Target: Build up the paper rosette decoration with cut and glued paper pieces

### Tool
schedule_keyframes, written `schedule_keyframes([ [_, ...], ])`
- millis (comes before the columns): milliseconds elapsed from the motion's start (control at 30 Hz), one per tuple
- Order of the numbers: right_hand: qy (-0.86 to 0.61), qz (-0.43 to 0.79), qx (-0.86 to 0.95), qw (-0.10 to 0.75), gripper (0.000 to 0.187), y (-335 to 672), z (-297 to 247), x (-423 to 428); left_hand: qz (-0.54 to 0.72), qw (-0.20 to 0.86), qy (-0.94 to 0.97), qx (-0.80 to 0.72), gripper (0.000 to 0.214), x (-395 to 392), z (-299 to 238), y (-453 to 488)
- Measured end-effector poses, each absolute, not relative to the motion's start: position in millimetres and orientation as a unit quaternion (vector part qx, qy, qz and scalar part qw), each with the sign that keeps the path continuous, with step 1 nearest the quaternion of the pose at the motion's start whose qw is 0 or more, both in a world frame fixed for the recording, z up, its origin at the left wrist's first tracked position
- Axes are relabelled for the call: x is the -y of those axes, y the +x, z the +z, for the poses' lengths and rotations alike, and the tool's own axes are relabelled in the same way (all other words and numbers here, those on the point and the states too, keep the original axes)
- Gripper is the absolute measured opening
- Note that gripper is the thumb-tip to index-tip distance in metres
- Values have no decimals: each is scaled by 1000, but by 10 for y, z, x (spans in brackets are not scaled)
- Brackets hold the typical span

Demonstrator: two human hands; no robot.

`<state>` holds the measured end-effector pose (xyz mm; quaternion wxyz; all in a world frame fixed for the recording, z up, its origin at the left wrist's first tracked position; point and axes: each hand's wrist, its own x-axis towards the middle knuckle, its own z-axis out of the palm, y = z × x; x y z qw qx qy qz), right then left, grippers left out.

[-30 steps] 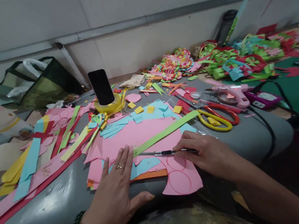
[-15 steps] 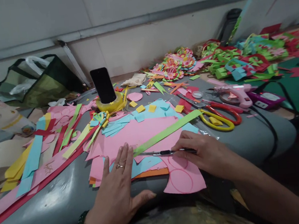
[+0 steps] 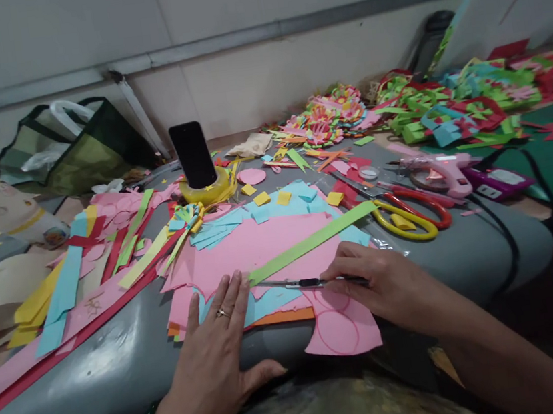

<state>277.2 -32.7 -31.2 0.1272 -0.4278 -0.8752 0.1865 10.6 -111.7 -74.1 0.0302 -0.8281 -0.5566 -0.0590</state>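
Observation:
My left hand (image 3: 218, 348) lies flat with its fingers stretched out, pressing on the stacked paper. Its fingertips meet the lower left end of a green paper strip (image 3: 311, 243). That strip slants across a large pink paper sheet (image 3: 222, 257). My right hand (image 3: 371, 279) is closed around a slim craft knife (image 3: 311, 283) with a black slider. The blade points left toward my left fingertips, just under the strip's end. Beneath the knife are light blue paper (image 3: 268, 304) and a pink piece with drawn circles (image 3: 339, 330).
Yellow-handled scissors (image 3: 406, 221) and red-handled scissors lie at the right, beside a pink glue gun (image 3: 446, 173). A phone (image 3: 193, 155) stands in a yellow tape roll (image 3: 198, 191). Paper flowers (image 3: 326, 117) pile up behind. Coloured strips (image 3: 60, 294) cover the left side.
Both hands hold nearly the same pose, with the knife still by the strip's end. The whole view has shifted slightly.

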Motion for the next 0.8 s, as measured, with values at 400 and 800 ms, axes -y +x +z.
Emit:
schedule_keyframes([
  [400, -419, 209, 875, 123, 15, 2723, -335, 298, -55, -2, -842, 537, 102, 1085, -706, -3],
  [800, -427, 190, 878, 102, 16, 2684, -281, 328, -35, -74, -847, 525, 107, 1003, -658, -67],
])
